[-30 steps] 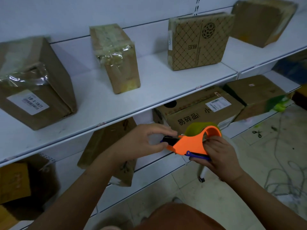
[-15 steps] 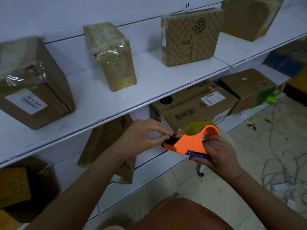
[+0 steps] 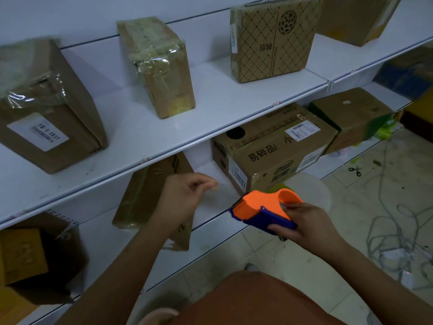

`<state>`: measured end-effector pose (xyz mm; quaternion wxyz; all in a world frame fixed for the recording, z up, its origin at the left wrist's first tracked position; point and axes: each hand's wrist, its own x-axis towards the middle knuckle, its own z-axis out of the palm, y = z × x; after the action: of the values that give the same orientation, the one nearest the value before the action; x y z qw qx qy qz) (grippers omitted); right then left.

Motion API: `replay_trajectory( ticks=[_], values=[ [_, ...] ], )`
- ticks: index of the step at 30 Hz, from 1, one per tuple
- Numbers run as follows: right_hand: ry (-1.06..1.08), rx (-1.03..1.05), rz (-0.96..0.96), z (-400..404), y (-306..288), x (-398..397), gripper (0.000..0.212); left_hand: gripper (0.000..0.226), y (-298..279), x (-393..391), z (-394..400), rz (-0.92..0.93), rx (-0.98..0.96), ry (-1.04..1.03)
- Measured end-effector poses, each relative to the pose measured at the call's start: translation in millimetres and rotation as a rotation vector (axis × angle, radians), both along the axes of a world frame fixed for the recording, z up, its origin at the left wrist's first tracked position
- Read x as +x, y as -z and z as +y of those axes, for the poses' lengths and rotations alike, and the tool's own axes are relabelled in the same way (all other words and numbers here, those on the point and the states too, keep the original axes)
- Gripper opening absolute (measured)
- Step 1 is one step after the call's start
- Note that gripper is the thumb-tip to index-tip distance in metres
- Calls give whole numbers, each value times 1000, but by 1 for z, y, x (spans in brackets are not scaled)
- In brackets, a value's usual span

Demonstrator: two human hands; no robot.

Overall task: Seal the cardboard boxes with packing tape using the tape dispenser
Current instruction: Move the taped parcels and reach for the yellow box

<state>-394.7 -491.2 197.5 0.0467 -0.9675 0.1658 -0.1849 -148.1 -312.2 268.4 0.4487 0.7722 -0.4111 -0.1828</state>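
My right hand [image 3: 304, 225] grips the orange and blue tape dispenser [image 3: 262, 208] low in front of the lower shelf. To the left of the dispenser my left hand [image 3: 187, 195] hovers apart from it, thumb and forefinger pinched together; whether they hold tape I cannot tell. On the upper shelf [image 3: 210, 118] stand a tall tape-wrapped box [image 3: 161, 66], a labelled box [image 3: 46, 106] at the left and a patterned box [image 3: 271, 38]. Just behind the dispenser, a printed box [image 3: 276, 148] sits on the lower shelf.
More cardboard boxes: one leaning [image 3: 150, 195] under the upper shelf, one at the lower right [image 3: 351, 116], one at the upper right [image 3: 356, 15], one at the bottom left [image 3: 25, 252]. Scissors [image 3: 355, 170] and loose grey cords [image 3: 396, 233] lie on the tiled floor at right.
My left hand has let go of the dispenser's front end and drawn away to the left. The right hand has tilted the dispenser, so its blue underside shows.
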Motion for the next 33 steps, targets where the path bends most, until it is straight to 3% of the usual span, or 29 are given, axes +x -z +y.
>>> replay_trajectory(
  ticks=[4, 7, 8, 11, 14, 17, 19, 23, 29, 33],
  values=[
    [110, 146, 66, 5, 0, -6, 44, 10, 8, 14, 17, 7, 20, -71],
    [254, 240, 228, 19, 8, 5, 73, 13, 20, 6, 22, 14, 44, -97],
    [293, 236, 271, 24, 8, 11, 73, 14, 23, 3, 24, -6, 43, -106],
    [383, 290, 341, 41, 3, 33, 53, 14, 30, -5, 30, -169, 35, -120],
    [420, 330, 374, 56, -4, 57, 51, 18, 36, -14, 38, -441, 23, -127],
    [403, 372, 390, 72, -8, 82, 51, 22, 40, -23, 50, -533, 19, -162],
    [350, 332, 408, 82, -10, 100, 54, 15, 40, -24, 66, -447, 35, -233],
    [187, 292, 445, 101, -14, 128, 58, 12, 48, 2, 119, -44, -47, -520],
    [-67, 294, 576, 140, -29, 164, 58, 9, 75, 66, 199, 136, -14, -717],
    [-47, 284, 610, 156, -50, 187, 60, 8, 92, 98, 214, 358, -42, -741]
  ],
)
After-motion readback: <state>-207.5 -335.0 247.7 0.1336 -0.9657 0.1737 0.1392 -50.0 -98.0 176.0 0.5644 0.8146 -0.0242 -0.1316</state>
